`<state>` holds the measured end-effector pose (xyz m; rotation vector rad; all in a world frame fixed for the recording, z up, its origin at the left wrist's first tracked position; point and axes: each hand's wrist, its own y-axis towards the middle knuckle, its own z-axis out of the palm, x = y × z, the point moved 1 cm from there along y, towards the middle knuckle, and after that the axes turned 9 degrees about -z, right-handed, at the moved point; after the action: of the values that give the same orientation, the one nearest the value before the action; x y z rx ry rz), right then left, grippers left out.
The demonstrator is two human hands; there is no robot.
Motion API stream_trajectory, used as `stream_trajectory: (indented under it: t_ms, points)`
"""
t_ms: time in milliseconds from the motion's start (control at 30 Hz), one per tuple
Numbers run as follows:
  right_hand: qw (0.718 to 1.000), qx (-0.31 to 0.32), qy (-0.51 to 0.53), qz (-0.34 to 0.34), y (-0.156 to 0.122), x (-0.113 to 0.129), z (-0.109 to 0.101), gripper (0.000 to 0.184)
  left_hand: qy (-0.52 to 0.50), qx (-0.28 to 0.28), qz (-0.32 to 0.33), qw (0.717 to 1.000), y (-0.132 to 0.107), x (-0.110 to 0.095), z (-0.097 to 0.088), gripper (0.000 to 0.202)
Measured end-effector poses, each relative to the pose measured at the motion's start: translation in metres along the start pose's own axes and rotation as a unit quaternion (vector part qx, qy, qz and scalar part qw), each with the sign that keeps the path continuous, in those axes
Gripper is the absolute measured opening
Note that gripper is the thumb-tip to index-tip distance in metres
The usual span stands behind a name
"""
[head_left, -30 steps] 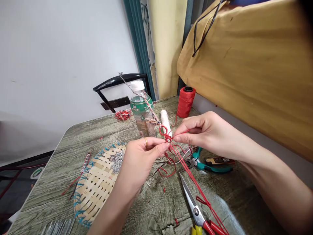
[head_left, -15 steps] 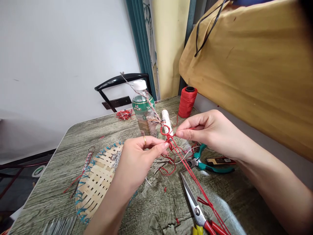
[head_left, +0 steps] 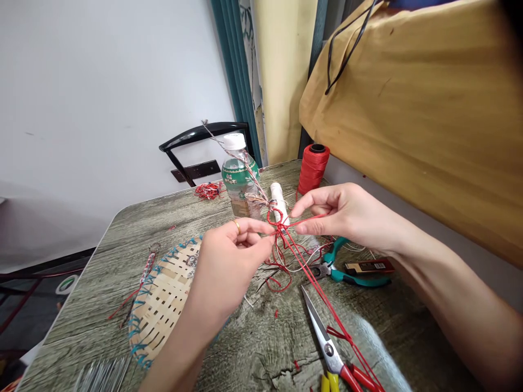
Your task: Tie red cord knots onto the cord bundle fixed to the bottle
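Observation:
Both hands work a knot of red cord (head_left: 280, 231) held above a grey wooden table (head_left: 265, 343). My left hand (head_left: 229, 261), with a ring on one finger, pinches the cord just left of the knot. My right hand (head_left: 347, 215) pinches a strand that runs right from the knot, thumb and forefinger slightly parted around it. Red strands (head_left: 322, 296) trail from the knot down toward me. A twisted multicoloured cord (head_left: 241, 163) rises from the knot past a plastic bottle (head_left: 239, 182).
On the table lie scissors (head_left: 329, 348) with red handles, teal pliers (head_left: 347, 272), a lighter (head_left: 370, 267), a white spool (head_left: 279, 201), a red thread spool (head_left: 312, 169) and a woven basket (head_left: 163, 305) holding metal rings. A black chair (head_left: 196, 147) stands behind.
My right hand has drawn a strand out to the right, opening a loop at the knot. My left hand shifted its pinch slightly up and left.

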<state>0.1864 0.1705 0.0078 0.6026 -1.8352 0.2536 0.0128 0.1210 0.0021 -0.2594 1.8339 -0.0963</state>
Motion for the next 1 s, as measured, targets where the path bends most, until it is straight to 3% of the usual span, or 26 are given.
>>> stream_trajectory:
  t_ms: [167, 433, 700, 900, 1000]
  points:
    - [1.000, 0.009, 0.005, -0.005, 0.000, -0.003, 0.004, 0.030, 0.017, -0.020, 0.003, 1.000, -0.004, -0.003, 0.006, 0.012]
    - [0.999, 0.010, 0.046, 0.016, -0.001, -0.006, 0.012, 0.032, -0.050, -0.022, -0.012, 0.998, 0.001, 0.007, 0.009, 0.022]
    - [0.998, 0.022, 0.058, 0.025, -0.001, -0.011, 0.018, 0.027, -0.053, -0.044, -0.007, 0.998, 0.001, 0.009, 0.011, 0.004]
    - [0.999, -0.002, 0.038, 0.015, 0.000, -0.009, 0.015, 0.019, -0.014, -0.058, 0.018, 0.998, -0.002, 0.004, 0.010, 0.002]
    - [0.999, 0.020, 0.036, 0.014, -0.001, -0.009, 0.015, 0.023, -0.003, -0.066, 0.031, 0.997, -0.002, 0.004, 0.010, 0.003]
